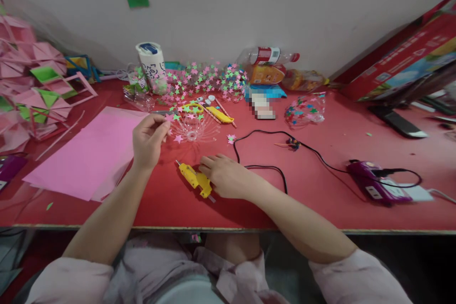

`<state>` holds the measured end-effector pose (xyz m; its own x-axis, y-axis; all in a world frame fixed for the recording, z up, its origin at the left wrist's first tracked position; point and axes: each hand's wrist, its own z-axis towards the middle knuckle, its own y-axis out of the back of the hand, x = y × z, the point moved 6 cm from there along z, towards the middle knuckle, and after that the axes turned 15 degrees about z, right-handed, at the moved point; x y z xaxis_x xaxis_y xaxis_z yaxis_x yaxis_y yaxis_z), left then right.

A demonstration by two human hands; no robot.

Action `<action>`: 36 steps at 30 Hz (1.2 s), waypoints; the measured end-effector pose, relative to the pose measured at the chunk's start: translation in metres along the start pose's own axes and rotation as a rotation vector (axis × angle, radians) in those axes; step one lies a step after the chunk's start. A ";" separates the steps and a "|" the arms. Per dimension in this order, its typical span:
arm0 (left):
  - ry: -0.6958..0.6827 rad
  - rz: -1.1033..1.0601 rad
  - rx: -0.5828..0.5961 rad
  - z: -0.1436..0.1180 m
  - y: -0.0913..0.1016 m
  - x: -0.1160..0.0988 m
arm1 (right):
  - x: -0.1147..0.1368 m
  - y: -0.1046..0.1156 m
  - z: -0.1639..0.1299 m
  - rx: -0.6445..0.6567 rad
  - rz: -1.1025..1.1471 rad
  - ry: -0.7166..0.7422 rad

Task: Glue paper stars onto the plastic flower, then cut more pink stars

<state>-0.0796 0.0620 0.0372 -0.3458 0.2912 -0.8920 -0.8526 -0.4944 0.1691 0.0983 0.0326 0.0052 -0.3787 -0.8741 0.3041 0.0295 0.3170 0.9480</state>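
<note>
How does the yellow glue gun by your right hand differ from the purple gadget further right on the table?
The yellow glue gun is slimmer and lies next to the right hand; the purple gadget is bulkier and lies far from both hands. The black cord runs to the purple gadget, while no cord shows on the glue gun. Both lie on the red table.
</note>
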 end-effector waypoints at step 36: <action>-0.187 0.198 0.103 -0.010 -0.013 -0.019 | -0.016 0.056 -0.025 -0.865 0.070 0.170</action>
<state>-0.0579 0.0540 0.0479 -0.5677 0.3479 -0.7461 -0.7931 -0.4739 0.3826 0.1289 0.0548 0.0557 -0.2088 -0.9279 0.3090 0.7631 0.0430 0.6449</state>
